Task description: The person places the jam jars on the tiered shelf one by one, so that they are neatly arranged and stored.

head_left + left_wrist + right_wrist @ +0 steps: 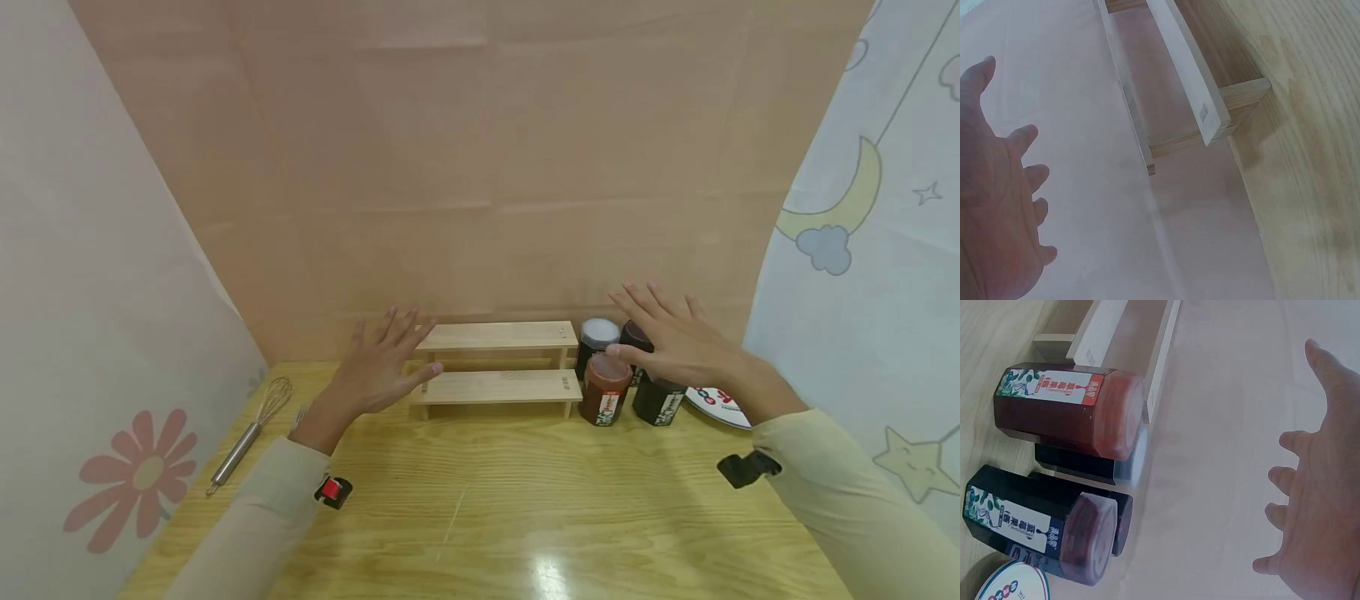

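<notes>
Jars (606, 387) stand right of the wooden rack (495, 386). Left hand (382, 367) hovers near the rack's left end, right hand (675, 340) beyond its right (both empty, fingers spread). Any jar should be gripped squarely round its sides.

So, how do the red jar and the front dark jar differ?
The red jar has a reddish-brown body; the front dark jar looks nearly black.
The red jar's label has a red band; the front dark jar's, a dark blue one.
The red jar stands beside the wooden shelf, the front dark jar beside the plate.
Both stand upright, with faceted sides.
</notes>
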{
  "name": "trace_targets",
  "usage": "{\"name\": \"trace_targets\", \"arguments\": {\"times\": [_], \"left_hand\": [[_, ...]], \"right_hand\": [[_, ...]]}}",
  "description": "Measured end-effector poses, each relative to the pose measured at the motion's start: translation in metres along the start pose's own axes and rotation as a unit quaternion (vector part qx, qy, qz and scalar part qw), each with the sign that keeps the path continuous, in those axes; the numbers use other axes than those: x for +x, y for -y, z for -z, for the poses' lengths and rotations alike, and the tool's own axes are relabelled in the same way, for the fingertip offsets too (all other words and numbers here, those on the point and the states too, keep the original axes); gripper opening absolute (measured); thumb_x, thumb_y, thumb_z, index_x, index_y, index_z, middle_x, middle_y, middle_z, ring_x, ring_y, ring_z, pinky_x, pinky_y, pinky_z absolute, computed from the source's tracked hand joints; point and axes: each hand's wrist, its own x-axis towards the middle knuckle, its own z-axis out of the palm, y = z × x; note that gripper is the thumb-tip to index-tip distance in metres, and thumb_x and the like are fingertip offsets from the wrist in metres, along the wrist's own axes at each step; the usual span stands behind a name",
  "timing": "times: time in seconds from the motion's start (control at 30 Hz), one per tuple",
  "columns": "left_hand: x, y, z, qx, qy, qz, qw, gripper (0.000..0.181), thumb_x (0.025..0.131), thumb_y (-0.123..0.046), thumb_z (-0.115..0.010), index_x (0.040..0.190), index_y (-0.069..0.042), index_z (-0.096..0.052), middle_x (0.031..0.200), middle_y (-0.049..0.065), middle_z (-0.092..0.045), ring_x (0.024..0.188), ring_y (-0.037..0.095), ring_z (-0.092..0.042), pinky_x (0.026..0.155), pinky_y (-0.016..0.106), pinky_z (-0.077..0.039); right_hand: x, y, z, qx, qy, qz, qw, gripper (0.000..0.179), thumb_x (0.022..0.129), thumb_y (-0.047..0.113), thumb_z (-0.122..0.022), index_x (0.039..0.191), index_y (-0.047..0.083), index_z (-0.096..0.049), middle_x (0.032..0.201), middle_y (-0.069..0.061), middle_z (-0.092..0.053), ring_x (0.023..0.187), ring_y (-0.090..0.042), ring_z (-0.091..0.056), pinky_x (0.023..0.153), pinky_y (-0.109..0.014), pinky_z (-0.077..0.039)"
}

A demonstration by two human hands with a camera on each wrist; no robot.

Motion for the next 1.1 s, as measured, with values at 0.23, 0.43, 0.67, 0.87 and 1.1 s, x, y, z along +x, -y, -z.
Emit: {"name": "trace_targets", "arguments": {"times": [0.23, 0.43, 0.67, 0.87, 1.1], "left_hand": [[-0.002, 0.006, -0.011, -0.01, -0.056, -0.006, 0.9983, 0.075, 0.103, -0.068, -0.038, 0.166, -0.034, -0.018, 0.176, 0.0, -0.008, 0.163, 0.032, -0.004, 0.127, 0.067, 0.007], [-0.005, 0.01, -0.027, -0.038, -0.125, 0.004, 0.9915, 0.071, 0.103, -0.06, -0.047, 0.161, -0.021, -0.038, 0.169, 0.007, -0.033, 0.158, 0.035, -0.026, 0.128, 0.065, -0.01], [-0.007, 0.015, -0.055, -0.11, -0.171, 0.03, 0.9787, 0.056, 0.103, -0.047, -0.058, 0.147, -0.012, -0.056, 0.152, 0.013, -0.056, 0.144, 0.039, -0.047, 0.119, 0.065, -0.03], [-0.007, 0.024, -0.081, -0.244, -0.146, 0.074, 0.9558, 0.047, 0.104, -0.036, -0.061, 0.146, -0.015, -0.057, 0.155, 0.015, -0.052, 0.143, 0.042, -0.048, 0.112, 0.067, -0.041], [-0.001, 0.034, -0.107, -0.398, -0.119, 0.134, 0.8999, 0.045, 0.107, -0.033, -0.058, 0.147, -0.015, -0.055, 0.155, 0.014, -0.051, 0.142, 0.044, -0.047, 0.115, 0.06, -0.042]], "right_hand": [[-0.006, -0.008, 0.0, 0.024, -0.002, -0.001, 0.9997, 0.085, 0.103, 0.059, -0.05, 0.168, 0.024, -0.01, 0.175, -0.017, -0.008, 0.16, -0.046, -0.002, 0.118, -0.079, -0.001], [-0.014, -0.022, -0.005, 0.057, -0.004, -0.02, 0.9982, 0.084, 0.102, 0.058, -0.052, 0.168, 0.021, -0.013, 0.174, -0.019, -0.008, 0.16, -0.046, -0.004, 0.119, -0.078, -0.004], [-0.021, -0.043, -0.019, 0.089, -0.013, -0.029, 0.9956, 0.084, 0.102, 0.054, -0.054, 0.168, 0.02, -0.014, 0.172, -0.024, -0.012, 0.156, -0.053, -0.012, 0.114, -0.081, -0.013], [-0.032, -0.061, -0.033, 0.142, -0.033, -0.042, 0.9884, 0.078, 0.103, 0.049, -0.058, 0.166, 0.019, -0.022, 0.169, -0.023, -0.024, 0.131, -0.054, -0.052, 0.099, -0.07, -0.045], [-0.04, -0.081, -0.06, 0.182, -0.039, -0.076, 0.9797, 0.087, 0.103, 0.047, -0.06, 0.167, 0.014, -0.012, 0.164, -0.032, -0.026, 0.139, -0.059, -0.04, 0.102, -0.075, -0.039]]}}
